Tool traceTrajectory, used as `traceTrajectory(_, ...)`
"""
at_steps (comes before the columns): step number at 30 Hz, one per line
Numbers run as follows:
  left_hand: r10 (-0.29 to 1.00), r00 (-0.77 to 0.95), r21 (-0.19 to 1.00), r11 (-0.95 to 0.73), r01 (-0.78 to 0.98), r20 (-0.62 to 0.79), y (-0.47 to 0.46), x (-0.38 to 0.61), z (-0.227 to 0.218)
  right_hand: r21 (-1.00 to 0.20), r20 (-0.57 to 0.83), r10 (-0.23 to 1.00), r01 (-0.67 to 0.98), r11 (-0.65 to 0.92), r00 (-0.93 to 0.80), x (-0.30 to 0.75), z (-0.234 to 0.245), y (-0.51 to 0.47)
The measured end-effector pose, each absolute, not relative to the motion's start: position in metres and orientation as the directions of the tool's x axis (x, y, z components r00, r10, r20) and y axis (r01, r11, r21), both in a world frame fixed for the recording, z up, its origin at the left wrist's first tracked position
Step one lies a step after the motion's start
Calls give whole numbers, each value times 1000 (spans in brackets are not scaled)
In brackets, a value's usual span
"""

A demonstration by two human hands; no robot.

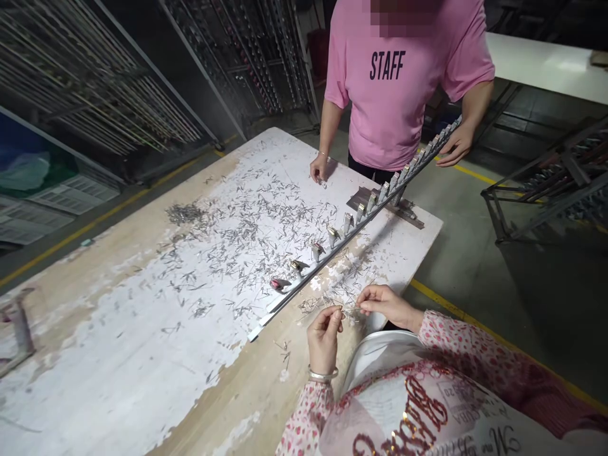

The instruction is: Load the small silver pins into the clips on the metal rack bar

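Observation:
My left hand (324, 334) is closed in a pinch on thin metal pins, held just above the table's near edge. My right hand (386, 303) pinches the other end of the same small bundle of pins (350, 310). Just beyond my hands lies a long metal bar (332, 250) fitted with several clips, running diagonally from the table's near side up to the far right. Loose pins (256, 228) are scattered over the worn white table (118, 354).
A person in a pink shirt (394, 82) stands across the table, one hand (319, 168) on the tabletop, the other hand (453, 144) on the bar's far end. Metal racks (551, 183) stand at right and racks of rods (95, 95) at left. A yellow floor line (456, 304) runs by.

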State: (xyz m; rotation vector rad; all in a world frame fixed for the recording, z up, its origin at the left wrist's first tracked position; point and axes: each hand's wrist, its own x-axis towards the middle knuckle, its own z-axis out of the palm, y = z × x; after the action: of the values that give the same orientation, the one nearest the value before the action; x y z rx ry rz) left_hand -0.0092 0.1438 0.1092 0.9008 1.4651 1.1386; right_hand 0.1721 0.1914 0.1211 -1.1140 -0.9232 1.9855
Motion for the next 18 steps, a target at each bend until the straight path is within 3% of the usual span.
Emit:
traceTrajectory(7, 955, -105, 961, 271, -62, -276, 145, -1, 118, -811, -478, 716, -59, -583, -508, 168, 117, 186)
traceTrajectory(18, 944, -12, 933, 323, -159, -329, 142, 8, 117, -692, -441, 626, -201, -693, -643, 175, 114, 183)
